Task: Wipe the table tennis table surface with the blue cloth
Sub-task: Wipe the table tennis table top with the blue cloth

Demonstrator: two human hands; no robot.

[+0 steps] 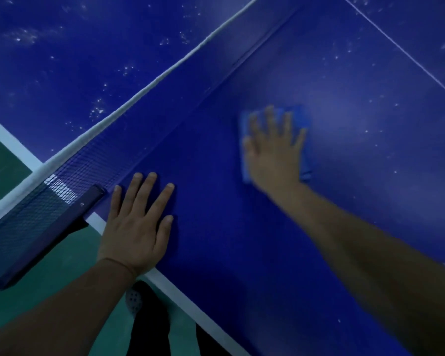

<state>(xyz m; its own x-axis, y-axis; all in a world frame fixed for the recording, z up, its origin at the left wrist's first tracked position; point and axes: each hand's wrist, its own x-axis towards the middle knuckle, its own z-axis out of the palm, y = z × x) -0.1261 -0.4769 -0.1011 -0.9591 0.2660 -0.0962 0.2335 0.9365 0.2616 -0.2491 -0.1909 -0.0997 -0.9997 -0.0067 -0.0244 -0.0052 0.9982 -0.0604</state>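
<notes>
The blue table tennis table (242, 240) fills most of the view, with a white side line along its near edge. My right hand (274, 150) lies flat with fingers spread on a folded blue cloth (305, 140), pressing it onto the surface; both look motion-blurred. My left hand (139, 224) rests flat and open on the table near its edge, beside the net post, holding nothing. The surface right of the cloth looks hazy and dusty with pale specks; the patch between my hands looks a cleaner, deeper blue.
The net (93, 155) with its white top band runs diagonally from lower left to upper centre, clamped by a dark post (36, 235) at the table edge. The far half (88, 60) shows white specks. Green floor (62, 291) and my shoe (135, 300) lie below.
</notes>
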